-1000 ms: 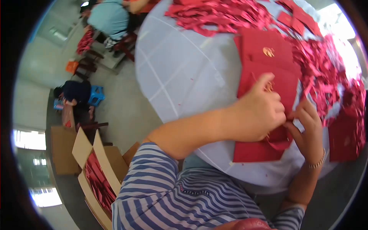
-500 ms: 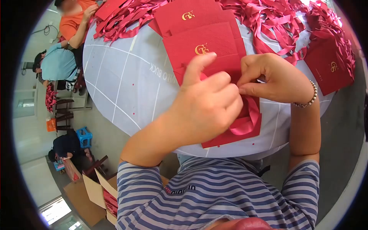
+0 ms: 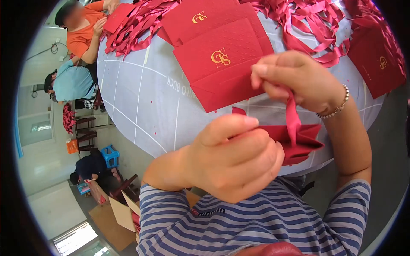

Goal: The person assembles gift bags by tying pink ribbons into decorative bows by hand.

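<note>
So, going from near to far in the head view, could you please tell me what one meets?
Striped shirt → left hand → folded red piece → right hand → red card with gold logo → ribbon pile.

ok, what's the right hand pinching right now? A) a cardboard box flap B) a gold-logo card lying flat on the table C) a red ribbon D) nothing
C: the right hand pinches a red ribbon that runs down to the folded red piece held up by the left hand.
</note>
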A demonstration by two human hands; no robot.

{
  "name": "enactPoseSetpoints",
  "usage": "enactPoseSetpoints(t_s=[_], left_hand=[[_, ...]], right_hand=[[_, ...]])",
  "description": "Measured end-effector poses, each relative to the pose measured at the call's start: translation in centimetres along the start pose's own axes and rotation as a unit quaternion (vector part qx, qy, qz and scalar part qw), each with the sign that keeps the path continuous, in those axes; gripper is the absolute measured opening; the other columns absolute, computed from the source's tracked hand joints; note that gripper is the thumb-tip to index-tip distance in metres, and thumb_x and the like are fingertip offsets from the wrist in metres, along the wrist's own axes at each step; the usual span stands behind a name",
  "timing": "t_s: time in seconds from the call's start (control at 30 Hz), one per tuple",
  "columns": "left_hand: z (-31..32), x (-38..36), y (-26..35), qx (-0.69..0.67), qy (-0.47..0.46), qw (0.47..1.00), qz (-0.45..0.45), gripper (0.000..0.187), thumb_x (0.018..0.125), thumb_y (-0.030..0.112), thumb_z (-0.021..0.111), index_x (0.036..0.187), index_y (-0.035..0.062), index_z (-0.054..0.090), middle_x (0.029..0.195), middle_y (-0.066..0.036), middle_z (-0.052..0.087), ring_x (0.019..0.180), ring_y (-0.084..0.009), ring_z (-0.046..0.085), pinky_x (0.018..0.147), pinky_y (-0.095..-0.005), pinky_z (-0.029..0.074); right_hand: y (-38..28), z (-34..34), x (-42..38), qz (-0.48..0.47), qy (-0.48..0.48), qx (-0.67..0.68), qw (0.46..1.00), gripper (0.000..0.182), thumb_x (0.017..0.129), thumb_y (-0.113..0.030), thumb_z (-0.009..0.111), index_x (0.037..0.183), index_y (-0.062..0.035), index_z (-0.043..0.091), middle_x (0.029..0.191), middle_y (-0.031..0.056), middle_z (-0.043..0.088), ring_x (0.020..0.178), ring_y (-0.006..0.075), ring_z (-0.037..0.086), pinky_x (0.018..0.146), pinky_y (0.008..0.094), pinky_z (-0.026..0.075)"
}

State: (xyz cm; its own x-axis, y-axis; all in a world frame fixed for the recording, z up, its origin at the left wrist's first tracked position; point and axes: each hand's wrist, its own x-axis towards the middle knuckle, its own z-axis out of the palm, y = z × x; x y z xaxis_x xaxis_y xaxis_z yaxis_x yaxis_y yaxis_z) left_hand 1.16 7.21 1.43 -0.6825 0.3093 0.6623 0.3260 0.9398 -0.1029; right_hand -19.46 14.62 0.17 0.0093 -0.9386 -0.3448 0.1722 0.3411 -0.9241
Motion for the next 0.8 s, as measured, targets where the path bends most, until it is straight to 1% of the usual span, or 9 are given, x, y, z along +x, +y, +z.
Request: enactPoseSetpoints(t_s=[0.13,0.23,0.3,0.37,0.53,0.6,0.67,0.7,0.8], left_hand=[[-0.4,0.2,0.0,-0.006,-0.010,0.999,0.053,0.014,0.067,0.016,0.064,0.079,0.0143,0.071,0.077,0.004,0.064,0.072,-0.0076,0.060,0.089,-0.0348,0.038],[-0.3,0.3,0.3,-0.015,-0.005,0.998,0.068,0.015,0.066,0.016,0.064,0.078,0.0141,0.072,0.077,0.004,0.065,0.072,-0.0075,0.060,0.087,-0.0343,0.038],[0.0,0.2,0.3,-0.022,-0.001,0.997,0.074,0.015,0.065,0.018,0.066,0.078,0.0135,0.072,0.077,0.003,0.065,0.072,-0.0091,0.060,0.087,-0.0342,0.040],[0.4,0.0,0.2,-0.084,0.002,0.996,-0.006,0.020,0.062,0.021,0.069,0.080,0.0130,0.073,0.078,0.003,0.065,0.072,-0.0115,0.061,0.089,-0.0358,0.041],[0.5,-0.1,-2.0,-0.243,-0.122,0.932,-0.238,0.005,0.090,0.008,0.066,0.089,0.0065,0.071,0.083,-0.003,0.070,0.079,-0.0209,0.065,0.097,-0.0402,0.039],[1.0,-0.4,-2.3,-0.261,-0.132,0.908,-0.298,0.011,0.095,0.006,0.061,0.092,0.0012,0.070,0.083,-0.009,0.070,0.080,-0.0246,0.066,0.095,-0.0395,0.041],[0.9,-0.3,-2.1,-0.281,-0.139,0.898,-0.309,0.012,0.096,0.007,0.060,0.093,-0.0005,0.070,0.083,-0.010,0.070,0.080,-0.0253,0.066,0.092,-0.0390,0.043],[0.8,-0.2,-2.2,-0.296,-0.144,0.889,-0.318,0.014,0.097,0.007,0.060,0.094,-0.0022,0.070,0.083,-0.011,0.070,0.081,-0.0259,0.066,0.089,-0.0385,0.045],[0.6,-0.2,-2.4,-0.302,-0.117,0.892,-0.317,0.015,0.097,0.008,0.061,0.096,-0.0042,0.069,0.080,-0.012,0.069,0.080,-0.0250,0.066,0.083,-0.0351,0.048]], right_hand=[[0.8,2.2,1.0,0.130,-0.091,-0.036,0.987,0.055,0.106,-0.051,0.048,0.098,0.0006,0.067,0.055,-0.0029,0.043,0.050,0.0055,0.034,0.047,0.0247,0.027],[2.1,3.2,1.6,0.089,-0.119,0.049,0.988,0.060,0.099,-0.061,0.053,0.090,-0.0039,0.068,0.058,-0.0036,0.046,0.050,0.0055,0.039,0.044,0.0233,0.030],[2.3,3.9,1.8,0.043,-0.157,0.115,0.980,0.043,0.101,-0.047,0.061,0.090,-0.0062,0.065,0.059,-0.0052,0.045,0.050,0.0048,0.037,0.045,0.0231,0.028],[2.2,4.0,1.7,-0.037,-0.081,0.170,0.981,0.029,0.101,-0.032,0.065,0.085,-0.0077,0.063,0.060,-0.0067,0.045,0.051,0.0042,0.035,0.046,0.0229,0.027],[1.1,1.4,1.6,-0.132,0.102,0.100,0.981,0.031,0.101,-0.028,0.065,0.078,-0.0085,0.062,0.062,-0.0080,0.046,0.053,0.0015,0.035,0.046,0.0221,0.025],[1.4,0.5,2.0,-0.174,0.163,-0.031,0.971,0.026,0.101,-0.027,0.066,0.087,-0.0051,0.065,0.059,-0.0101,0.041,0.049,0.0003,0.033,0.045,0.0207,0.024],[1.9,-1.4,3.0,-0.217,0.213,-0.205,0.930,0.021,0.099,-0.023,0.069,0.090,-0.0038,0.068,0.064,-0.0086,0.049,0.054,0.0001,0.040,0.049,0.0195,0.030],[1.4,-1.8,2.9,-0.187,0.200,-0.169,0.947,0.025,0.100,-0.018,0.067,0.080,-0.0027,0.067,0.064,-0.0069,0.054,0.057,0.0023,0.044,0.049,0.0229,0.037],[0.1,-1.5,2.4,-0.105,0.250,-0.220,0.937,0.032,0.099,-0.021,0.069,0.073,-0.0032,0.064,0.060,-0.0076,0.049,0.055,0.0020,0.041,0.047,0.0230,0.035]])
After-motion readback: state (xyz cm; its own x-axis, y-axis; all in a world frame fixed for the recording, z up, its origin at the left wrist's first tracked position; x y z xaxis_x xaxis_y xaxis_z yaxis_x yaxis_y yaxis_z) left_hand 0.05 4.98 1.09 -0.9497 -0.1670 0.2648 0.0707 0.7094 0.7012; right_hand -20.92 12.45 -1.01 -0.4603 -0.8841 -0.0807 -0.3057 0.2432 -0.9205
